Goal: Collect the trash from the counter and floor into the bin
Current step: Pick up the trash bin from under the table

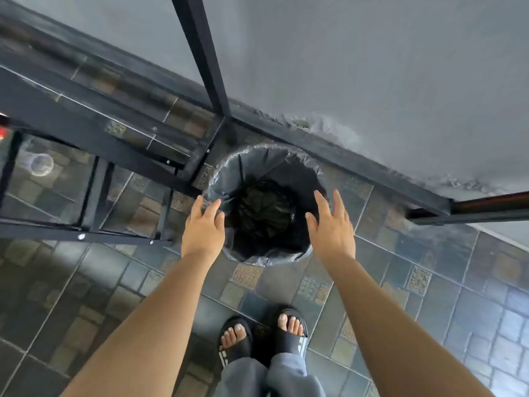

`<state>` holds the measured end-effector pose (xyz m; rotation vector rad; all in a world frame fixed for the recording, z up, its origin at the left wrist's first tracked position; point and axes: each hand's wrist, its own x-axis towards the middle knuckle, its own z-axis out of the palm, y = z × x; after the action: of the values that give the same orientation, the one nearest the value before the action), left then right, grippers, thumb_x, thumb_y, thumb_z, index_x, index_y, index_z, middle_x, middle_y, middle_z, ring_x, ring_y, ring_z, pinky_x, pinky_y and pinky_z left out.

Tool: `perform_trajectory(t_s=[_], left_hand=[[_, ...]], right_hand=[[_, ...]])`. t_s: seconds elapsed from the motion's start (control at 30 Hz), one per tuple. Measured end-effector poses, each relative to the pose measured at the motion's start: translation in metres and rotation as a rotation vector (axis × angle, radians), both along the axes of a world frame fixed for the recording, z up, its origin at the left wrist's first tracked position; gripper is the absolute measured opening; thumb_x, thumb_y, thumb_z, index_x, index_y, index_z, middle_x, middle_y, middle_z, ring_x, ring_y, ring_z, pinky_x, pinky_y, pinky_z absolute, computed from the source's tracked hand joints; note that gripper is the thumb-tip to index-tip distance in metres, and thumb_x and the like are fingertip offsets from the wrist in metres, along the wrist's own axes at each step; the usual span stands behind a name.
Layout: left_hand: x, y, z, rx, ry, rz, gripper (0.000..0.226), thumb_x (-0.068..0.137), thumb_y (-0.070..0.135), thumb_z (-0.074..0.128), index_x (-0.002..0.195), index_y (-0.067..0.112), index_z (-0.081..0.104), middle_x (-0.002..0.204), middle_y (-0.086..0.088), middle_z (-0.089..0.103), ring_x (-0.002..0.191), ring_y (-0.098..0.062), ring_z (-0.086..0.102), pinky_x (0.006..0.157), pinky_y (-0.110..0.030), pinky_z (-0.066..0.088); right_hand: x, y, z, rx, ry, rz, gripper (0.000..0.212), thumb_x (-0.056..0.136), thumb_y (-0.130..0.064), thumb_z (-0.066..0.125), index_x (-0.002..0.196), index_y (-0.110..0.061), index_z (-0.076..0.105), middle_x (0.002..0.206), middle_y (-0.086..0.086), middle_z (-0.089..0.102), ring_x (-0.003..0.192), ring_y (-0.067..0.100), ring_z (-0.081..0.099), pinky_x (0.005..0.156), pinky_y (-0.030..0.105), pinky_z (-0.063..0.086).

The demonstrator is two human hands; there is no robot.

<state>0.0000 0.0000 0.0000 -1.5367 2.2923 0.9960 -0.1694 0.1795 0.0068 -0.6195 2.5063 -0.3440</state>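
Two bare forearms run up from the bottom corners of the frame, nearest the camera, and between them at bottom centre stand the person's feet in black slide sandals (262,336) with grey trouser legs (272,376) below them. The feet rest on the floor (429,310), a patchwork of dark blue-grey and tan patterned tiles.

Further up, in the middle of the frame, the left hand (203,229) and the right hand (332,227) reach forward with palms down and fingers spread wide; both are empty, gripping nothing. The left fingertips lie over the left rim of the bin (264,203), while the right hand hovers over its right rim (whether it touches cannot be told).

The bin is round, stands on the floor at centre frame against the dark skirting, and is lined with a black plastic bag (257,164) folded over its rim; crumpled dark material lies at its bottom.

To the left of the bin, across the upper left of the frame, stands a black metal frame (94,130) with glass panels. Beyond everything, a grey wall (372,67) fills the upper right.
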Motion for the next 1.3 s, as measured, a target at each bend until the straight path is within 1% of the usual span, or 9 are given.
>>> perform_trajectory(t_s=[0.13, 0.3, 0.43, 0.5, 0.73, 0.9, 1.1, 1.2, 1.3], left_hand=[[-0.002, 0.001, -0.037, 0.004, 0.005, 0.1, 0.043, 0.105, 0.034, 0.039, 0.147, 0.035, 0.044, 0.166, -0.001, 0.006, 0.145, -0.025, 0.03, 0.102, -0.042, 0.04], [-0.01, -0.006, -0.061, 0.016, 0.164, 0.229, 0.04, 0.103, 0.031, 0.045, 0.142, 0.039, 0.05, 0.162, -0.006, 0.02, 0.146, -0.02, 0.027, 0.107, -0.034, 0.033], [-0.019, -0.013, -0.075, -0.003, 0.267, 0.292, 0.038, 0.102, 0.028, 0.048, 0.138, 0.038, 0.055, 0.159, -0.009, 0.03, 0.148, -0.018, 0.024, 0.104, -0.022, 0.027], [-0.023, -0.01, -0.077, 0.005, 0.301, 0.373, 0.038, 0.102, 0.029, 0.048, 0.138, 0.04, 0.056, 0.157, -0.009, 0.035, 0.147, -0.019, 0.027, 0.106, -0.026, 0.028], [-0.02, 0.006, -0.052, 0.026, 0.295, 0.479, 0.042, 0.104, 0.029, 0.046, 0.142, 0.046, 0.047, 0.159, -0.006, 0.032, 0.15, -0.018, 0.018, 0.116, -0.036, 0.022], [-0.007, 0.015, 0.008, 0.049, 0.28, 0.493, 0.042, 0.104, 0.031, 0.046, 0.142, 0.048, 0.047, 0.157, -0.006, 0.036, 0.149, -0.019, 0.022, 0.117, -0.036, 0.021], [0.022, 0.026, 0.135, 0.035, 0.306, 0.484, 0.042, 0.103, 0.03, 0.048, 0.141, 0.047, 0.049, 0.152, -0.006, 0.043, 0.141, -0.023, 0.038, 0.114, -0.042, 0.032], [0.048, 0.037, 0.221, 0.031, 0.306, 0.495, 0.042, 0.103, 0.03, 0.046, 0.142, 0.047, 0.048, 0.156, -0.007, 0.037, 0.145, -0.02, 0.031, 0.115, -0.041, 0.029], [0.061, 0.045, 0.265, 0.032, 0.291, 0.51, 0.041, 0.104, 0.03, 0.045, 0.142, 0.046, 0.048, 0.158, -0.007, 0.035, 0.145, -0.02, 0.032, 0.112, -0.037, 0.031]], right_hand=[[-0.007, -0.001, -0.039, -0.021, -0.037, -0.091, 0.054, 0.1, -0.048, 0.04, 0.15, -0.044, 0.021, 0.162, 0.007, 0.002, 0.145, 0.031, 0.021, 0.11, 0.046, 0.035], [-0.016, -0.008, -0.067, -0.111, -0.144, -0.151, 0.051, 0.098, -0.053, 0.04, 0.146, -0.053, 0.023, 0.161, 0.003, 0.01, 0.141, 0.029, 0.032, 0.102, 0.048, 0.045], [-0.018, -0.013, -0.074, -0.214, -0.164, -0.27, 0.046, 0.102, -0.038, 0.043, 0.145, -0.05, 0.031, 0.158, 0.005, 0.023, 0.133, 0.027, 0.045, 0.099, 0.04, 0.045], [-0.017, -0.015, -0.075, -0.247, -0.155, -0.309, 0.046, 0.103, -0.03, 0.043, 0.145, -0.045, 0.035, 0.154, 0.006, 0.032, 0.133, 0.025, 0.044, 0.101, 0.037, 0.042], [-0.014, -0.014, -0.052, -0.258, -0.161, -0.358, 0.046, 0.102, -0.032, 0.045, 0.145, -0.045, 0.035, 0.153, 0.001, 0.036, 0.14, 0.018, 0.034, 0.106, 0.036, 0.037], [-0.003, -0.003, 0.012, -0.264, -0.175, -0.339, 0.046, 0.101, -0.034, 0.046, 0.144, -0.047, 0.036, 0.156, 0.002, 0.031, 0.141, 0.019, 0.033, 0.106, 0.037, 0.038], [0.023, 0.013, 0.14, -0.27, -0.182, -0.289, 0.046, 0.1, -0.038, 0.047, 0.143, -0.05, 0.035, 0.155, 0.002, 0.033, 0.136, 0.024, 0.041, 0.104, 0.039, 0.041], [0.048, 0.024, 0.222, -0.289, -0.181, -0.269, 0.045, 0.099, -0.041, 0.047, 0.142, -0.051, 0.036, 0.154, 0.001, 0.033, 0.132, 0.024, 0.045, 0.1, 0.04, 0.045], [0.064, 0.027, 0.265, -0.298, -0.19, -0.298, 0.042, 0.098, -0.044, 0.046, 0.14, -0.05, 0.04, 0.152, -0.001, 0.035, 0.123, 0.021, 0.051, 0.097, 0.038, 0.046]])
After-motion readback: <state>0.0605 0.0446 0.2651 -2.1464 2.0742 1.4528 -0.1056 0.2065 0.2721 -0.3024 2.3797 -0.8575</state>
